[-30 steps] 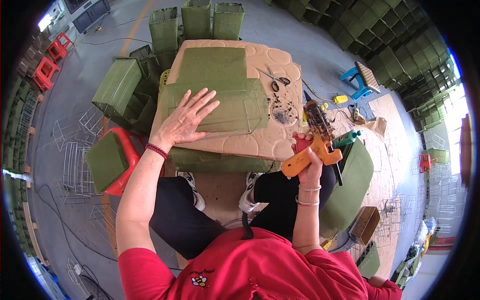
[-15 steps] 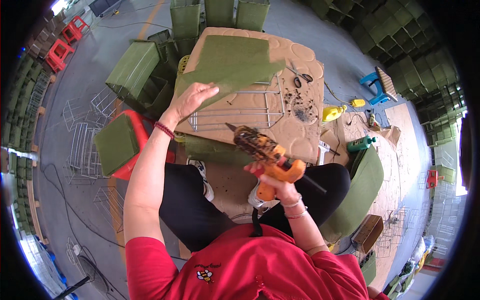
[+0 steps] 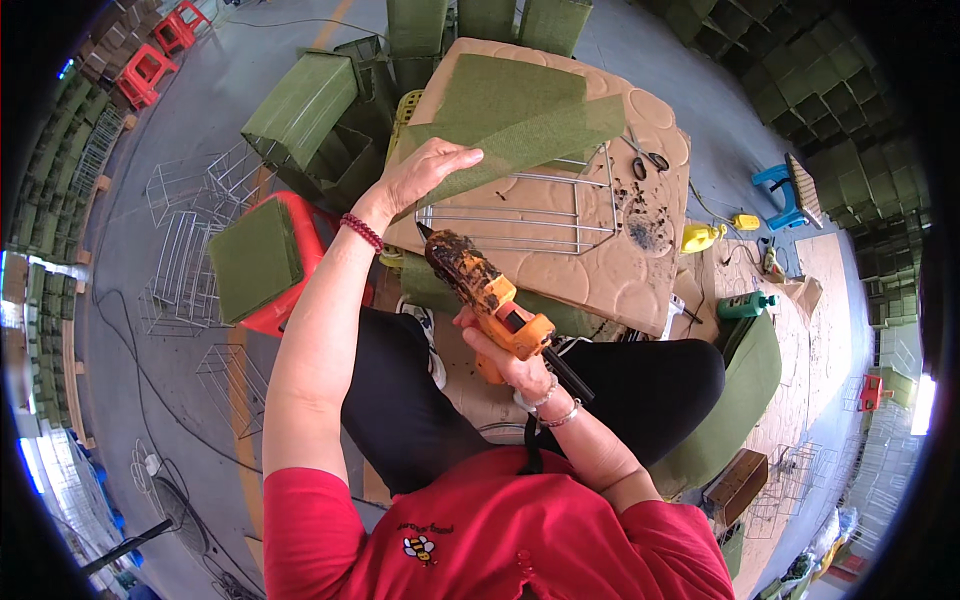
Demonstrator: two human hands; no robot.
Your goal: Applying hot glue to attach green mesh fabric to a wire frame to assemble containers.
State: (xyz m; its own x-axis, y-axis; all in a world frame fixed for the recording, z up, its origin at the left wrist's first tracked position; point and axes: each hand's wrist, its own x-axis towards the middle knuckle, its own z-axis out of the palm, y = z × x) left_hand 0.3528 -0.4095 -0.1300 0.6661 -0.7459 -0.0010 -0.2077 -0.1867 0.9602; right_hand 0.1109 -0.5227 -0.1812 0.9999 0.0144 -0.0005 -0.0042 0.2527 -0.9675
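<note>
Gripping an orange hot-glue gun [image 3: 490, 300] with a glue-crusted dark barrel, the right hand [image 3: 510, 365] has its fingers wrapped closed around the handle, directly above the person's lap. The nozzle points up and left of the grip, toward the near left corner of the work surface, its tip close to but not clearly touching anything.

Beyond the nozzle, the left hand [image 3: 425, 175] rests with fingers extended and held together, palm down, on the near edge of a green felt-like fabric sheet [image 3: 510, 125]. That edge is lifted off the surface; whether the thumb pinches it from below cannot be determined.

Just right of the left hand, under the raised fabric, a grey wire frame [image 3: 530, 210] of welded rods lies flat on a tan quilted pad [image 3: 610, 270] that forms the work surface.

Further right of the frame, a pair of scissors [image 3: 645, 155] lies on the pad beside a patch of dark debris [image 3: 645, 225].

Left of the left forearm, a red plastic stool [image 3: 300, 250] carries a green fabric-covered block [image 3: 255, 258].

Past the pad's right edge, a yellow bottle [image 3: 700, 237] and a green bottle [image 3: 745, 305] sit on the floor, well apart from both hands.

At the far edge, green fabric-covered boxes [image 3: 300, 105] stand in stacks.
</note>
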